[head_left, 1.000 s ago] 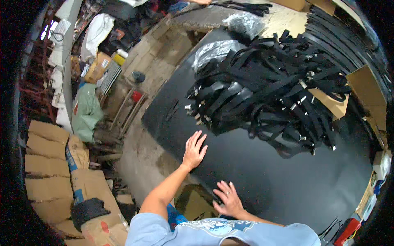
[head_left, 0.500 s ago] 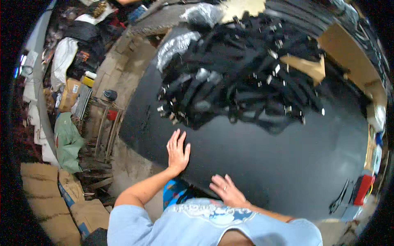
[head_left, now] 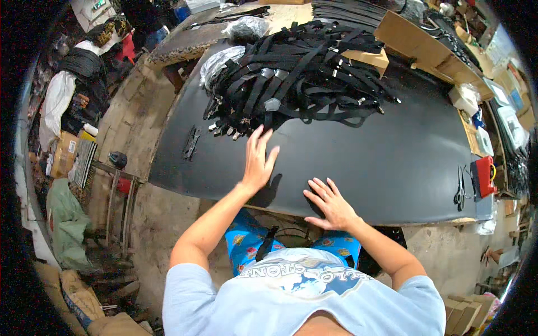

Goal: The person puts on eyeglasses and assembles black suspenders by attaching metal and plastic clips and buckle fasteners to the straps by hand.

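At lower centre of the frame, a person in a pale blue printed T-shirt [head_left: 291,285] faces the near edge of a broad smooth black tabletop [head_left: 364,168]. Right hand [head_left: 332,206] palm-down at that edge, fingers fanned, nothing held; looks rested there, probably for support. Left hand [head_left: 259,166] farther in, nothing gripped, fingers loosely apart and pointed up the frame. Its dark shadow falls on the surface to its right, so likely raised. Fingertips at the near fringe of the strap heap; contact or a slim gap, cannot tell.

Right of frame, near the table's side: dark-handled metal scissors [head_left: 460,190] beside a red box with a yellow handle-like loop [head_left: 483,175]. Placed aside, I judge, to leave the middle free yet within reach. Left of frame, a small tangled black bundle [head_left: 191,143] lies alone, apart from the heap.

Upper centre: large tangled heap of flat black straps with silvery metal clips [head_left: 302,73], spread over the far half of the tabletop. Many clips hang toward the near side, perhaps handy for picking out ends. Crumpled clear plastic bag [head_left: 221,63] against its left flank.

Beyond, upper right, a long upright tan cardboard panel [head_left: 428,47] borders the surface, possibly as a barrier. Farthest, at top, long black strips [head_left: 347,12] lie side by side, presumably kept straight against tangling.
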Motion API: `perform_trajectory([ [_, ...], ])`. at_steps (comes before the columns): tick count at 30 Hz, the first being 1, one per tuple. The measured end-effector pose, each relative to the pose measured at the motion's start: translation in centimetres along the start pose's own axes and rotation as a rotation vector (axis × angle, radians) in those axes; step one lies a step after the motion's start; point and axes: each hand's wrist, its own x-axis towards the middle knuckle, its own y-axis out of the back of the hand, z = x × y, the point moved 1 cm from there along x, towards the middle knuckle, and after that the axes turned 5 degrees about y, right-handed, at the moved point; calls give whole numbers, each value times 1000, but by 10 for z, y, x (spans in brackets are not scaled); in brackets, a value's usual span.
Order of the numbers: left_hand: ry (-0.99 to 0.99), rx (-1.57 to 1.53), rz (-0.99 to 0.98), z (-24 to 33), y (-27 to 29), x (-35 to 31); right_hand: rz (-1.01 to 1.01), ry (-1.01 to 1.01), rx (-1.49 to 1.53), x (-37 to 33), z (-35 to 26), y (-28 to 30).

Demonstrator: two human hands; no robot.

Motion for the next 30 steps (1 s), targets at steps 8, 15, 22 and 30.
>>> perform_trajectory([
  [8, -14, 730, 6, -24, -8, 104, 145, -12, 86, 5, -1, -11],
  [15, 87, 195, -257, -24, 33, 135, 560, -102, 525, 40, 8, -2],
  [22, 242, -423, -630, 88, 105, 142, 388, -266, 2094, 110, 30, 38],
  [30, 128, -519, -517, 207, 159, 109, 1148, 300, 2575, 149, 79, 92],
])
